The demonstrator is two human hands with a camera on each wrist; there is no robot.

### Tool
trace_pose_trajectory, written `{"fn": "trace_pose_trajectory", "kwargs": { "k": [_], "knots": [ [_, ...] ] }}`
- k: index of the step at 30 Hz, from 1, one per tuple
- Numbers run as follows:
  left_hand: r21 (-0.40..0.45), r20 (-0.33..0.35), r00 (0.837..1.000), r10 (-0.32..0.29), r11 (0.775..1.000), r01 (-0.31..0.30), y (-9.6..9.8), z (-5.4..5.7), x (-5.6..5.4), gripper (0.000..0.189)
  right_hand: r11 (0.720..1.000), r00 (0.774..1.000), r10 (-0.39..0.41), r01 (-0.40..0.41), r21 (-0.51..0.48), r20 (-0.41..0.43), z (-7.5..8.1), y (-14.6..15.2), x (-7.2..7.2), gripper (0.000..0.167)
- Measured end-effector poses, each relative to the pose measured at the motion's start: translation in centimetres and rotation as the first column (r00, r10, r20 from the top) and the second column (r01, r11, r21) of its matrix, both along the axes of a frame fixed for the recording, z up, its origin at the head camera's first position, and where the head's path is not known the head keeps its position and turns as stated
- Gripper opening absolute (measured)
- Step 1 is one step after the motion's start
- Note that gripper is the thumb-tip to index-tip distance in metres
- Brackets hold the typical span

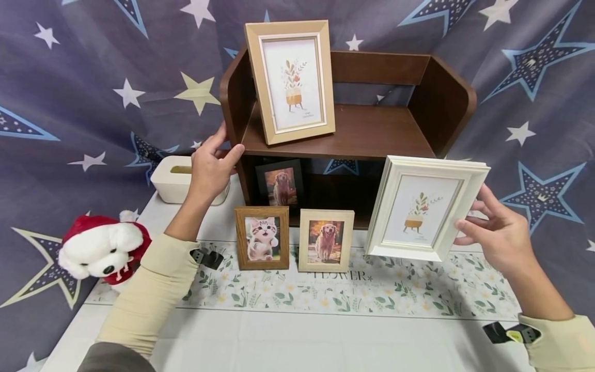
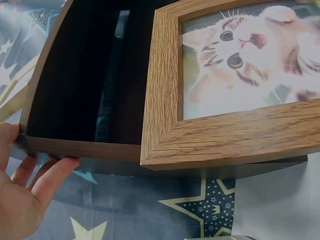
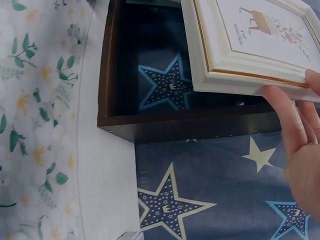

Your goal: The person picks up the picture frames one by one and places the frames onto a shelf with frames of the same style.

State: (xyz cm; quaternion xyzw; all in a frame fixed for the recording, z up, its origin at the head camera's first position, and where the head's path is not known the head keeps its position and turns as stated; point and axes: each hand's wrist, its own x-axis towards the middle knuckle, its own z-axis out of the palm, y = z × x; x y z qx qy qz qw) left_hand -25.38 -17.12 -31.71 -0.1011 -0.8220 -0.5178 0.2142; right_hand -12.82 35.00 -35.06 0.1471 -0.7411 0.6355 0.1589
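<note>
Your left sleeve (image 1: 153, 294) lies nearest; past it, your left hand (image 1: 209, 168) grips the side of the shelf (image 1: 381, 129), thumb forward. Your right hand (image 1: 506, 237) pinches the white frame's (image 1: 423, 209) right edge — held above the table (image 1: 325, 336), before the shelf. Step, as judged: positioning this frame; next probably calls for raising it — steady, clear of the tan frame (image 1: 293, 82).

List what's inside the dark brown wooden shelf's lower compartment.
A black rectangular dog-photo frame, lower edge partly hidden. In the head view, the held white rectangular frame covers the right side.
</note>
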Motion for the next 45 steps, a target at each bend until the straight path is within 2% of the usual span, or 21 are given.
{"fn": "trace_pose_trajectory", "kwargs": {
  "k": [8,14,27,32,35,41,45],
  "knots": [
    [-0.006,-0.014,1.000,0.005,1.000,-0.005,0.0,0.0,0.1,0.061,0.993,0.994,0.091,-0.095,-0.069,-0.055,1.2,-0.4,-0.4,0.086],
    [0.001,0.001,1.000,-0.001,1.000,0.001,0.0,-0.1,0.0,0.061,0.988,0.990,0.119,-0.125,-0.089,-0.071,2.2,-0.8,-0.4,0.086],
    [-0.005,-0.006,1.000,-0.002,1.000,0.002,0.0,-0.2,0.0,0.061,0.957,0.967,0.217,-0.238,-0.164,-0.134,4.7,-1.5,-0.9,0.090],
    [0.000,0.003,1.000,-0.003,1.000,0.003,0.1,-0.2,0.0,0.061,0.962,0.971,0.194,-0.216,-0.166,-0.138,5.9,-2.0,-1.0,0.091],
    [0.008,0.004,1.000,-0.008,1.000,0.008,0.1,-0.1,0.1,0.061,0.956,0.966,0.208,-0.234,-0.179,-0.152,6.4,-2.3,-1.0,0.092],
    [-0.003,0.013,1.000,-0.011,1.000,0.011,0.1,0.0,0.1,0.062,0.977,0.977,0.157,-0.175,-0.123,-0.145,7.4,-3.1,-0.8,0.092],
    [-0.004,0.018,1.000,-0.011,1.000,0.011,0.0,0.0,0.1,0.063,0.980,0.980,0.135,-0.153,-0.123,-0.147,8.1,-3.8,-0.9,0.089]
  ]
}}
